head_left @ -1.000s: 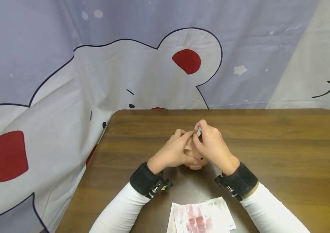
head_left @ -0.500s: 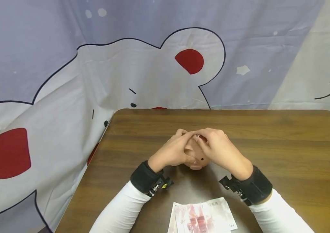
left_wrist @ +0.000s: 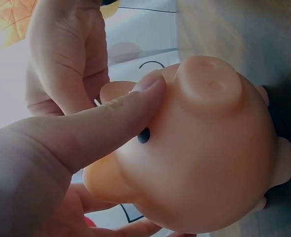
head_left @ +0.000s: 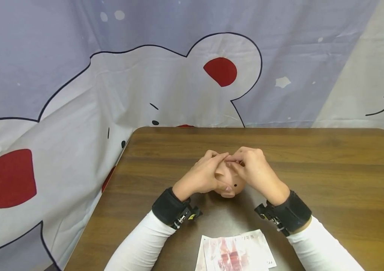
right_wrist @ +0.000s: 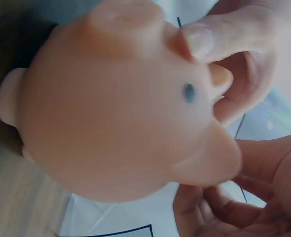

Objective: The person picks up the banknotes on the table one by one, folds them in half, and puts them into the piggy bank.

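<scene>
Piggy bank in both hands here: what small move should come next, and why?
Probably a short downward press with the right hand. Its fingertips sit pinched at the top of the piggy bank, where something small shows between them, too small to identify. The left hand already grips the pig's side, thumb near the eye, so it looks steady. Banknotes lie nearby.

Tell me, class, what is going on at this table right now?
A person steadies a small pig-shaped money box on the wooden table with the left hand, thumb beside its snout. The right hand works with curled fingertips at the top of its back. Paper notes lie nearer the person.
</scene>
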Motion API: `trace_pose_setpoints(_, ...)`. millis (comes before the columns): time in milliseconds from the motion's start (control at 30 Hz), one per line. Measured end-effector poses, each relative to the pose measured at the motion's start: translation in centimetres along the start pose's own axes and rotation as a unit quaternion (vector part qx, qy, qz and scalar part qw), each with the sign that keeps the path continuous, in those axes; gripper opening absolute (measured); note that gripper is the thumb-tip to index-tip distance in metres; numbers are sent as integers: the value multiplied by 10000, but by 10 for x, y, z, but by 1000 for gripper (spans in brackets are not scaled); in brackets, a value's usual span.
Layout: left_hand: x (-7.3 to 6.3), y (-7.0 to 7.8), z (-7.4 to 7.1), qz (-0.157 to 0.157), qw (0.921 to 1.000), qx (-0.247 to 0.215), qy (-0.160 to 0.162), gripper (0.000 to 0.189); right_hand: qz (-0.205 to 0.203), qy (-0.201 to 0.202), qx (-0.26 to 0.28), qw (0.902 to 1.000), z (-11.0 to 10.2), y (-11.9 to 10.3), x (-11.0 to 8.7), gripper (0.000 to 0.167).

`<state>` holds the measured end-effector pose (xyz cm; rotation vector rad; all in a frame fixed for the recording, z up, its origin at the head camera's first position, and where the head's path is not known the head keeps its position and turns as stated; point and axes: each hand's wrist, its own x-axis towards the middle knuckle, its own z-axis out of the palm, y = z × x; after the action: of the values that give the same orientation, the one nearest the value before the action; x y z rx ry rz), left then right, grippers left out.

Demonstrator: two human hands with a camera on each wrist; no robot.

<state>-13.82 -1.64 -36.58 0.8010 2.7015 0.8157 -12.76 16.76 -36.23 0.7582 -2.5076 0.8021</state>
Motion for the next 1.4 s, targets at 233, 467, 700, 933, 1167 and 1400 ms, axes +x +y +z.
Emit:
trace_pose_setpoints(233,0,0,-1,-16,10000,62,65,100,135,25,-239,9996,1,-3,-1,15)
trace_pose_setpoints(467,0,2,0,-71,9996,236,125,101,34,-551,-584,9968,-8,-20,-9,17)
trace_pose_setpoints(700,-18,13,-5,-74,9949,733,697,99,-254,-401,-278,9985,-24,-45,-16,17)
trace_pose_setpoints(933,-83,45,0,440,9612,2336,1398,62,-974,-1294,1160,9800,-40,-60,-48,16)
trace_pose_setpoints(1167,-115,27,53,424,9755,2132,-328,68,-292,-2961,245,9544,-34,-49,-100,45)
trace_pose_setpoints(1400,-118,12,78,607,9707,2304,-325,69,183,-3114,-52,9501,-15,-32,-130,75)
